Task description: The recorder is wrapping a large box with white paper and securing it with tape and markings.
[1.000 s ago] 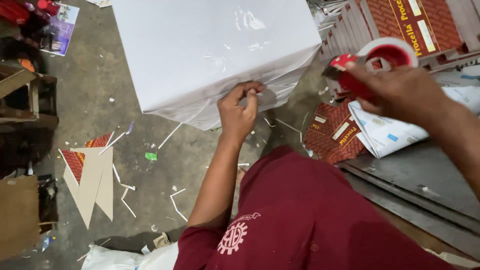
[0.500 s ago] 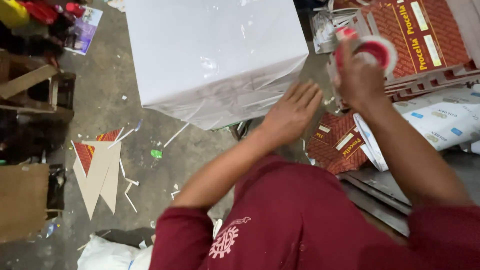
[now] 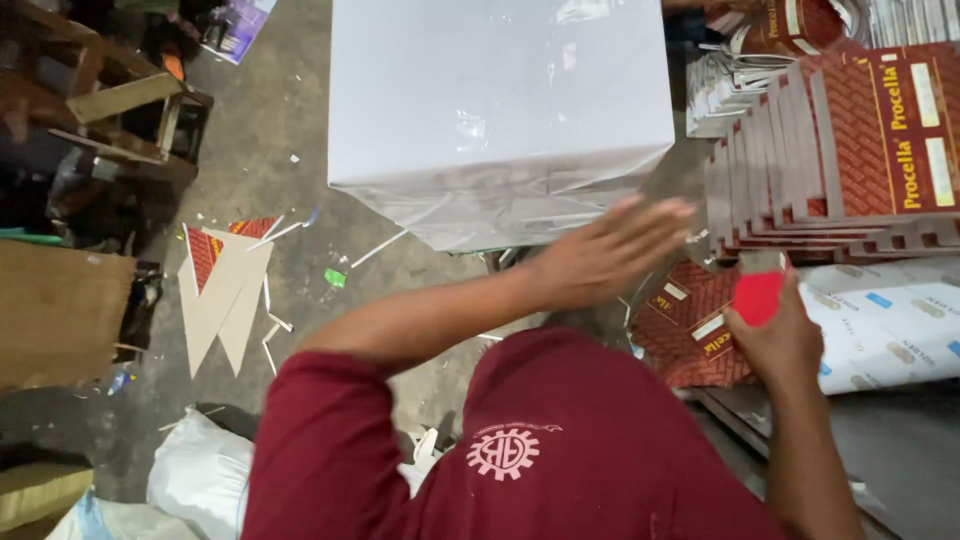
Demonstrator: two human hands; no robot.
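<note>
A large white bundle wrapped in clear plastic film [image 3: 500, 110] stands on the floor in front of me. My left hand [image 3: 610, 250] is flat with its fingers apart, holding nothing, at the bundle's lower right corner; motion blur hides whether it touches the film. My right hand [image 3: 775, 335] grips a red tape dispenser [image 3: 758, 292] low to the right, over flattened red cartons [image 3: 690, 325]. My maroon sleeves and shirt fill the bottom of the view.
A fanned stack of flat red patterned cartons [image 3: 850, 140] lies at the right, above white printed sheets [image 3: 890, 325]. Wooden stools [image 3: 110, 110] stand at the left. Cardboard offcuts [image 3: 225, 285] and paper strips litter the concrete floor. A white sack [image 3: 195, 470] sits bottom left.
My left hand let go of the film's folded edge and swept right across the bundle's lower side. My right hand brought the tape dispenser down from beside the bundle to the flat cartons.
</note>
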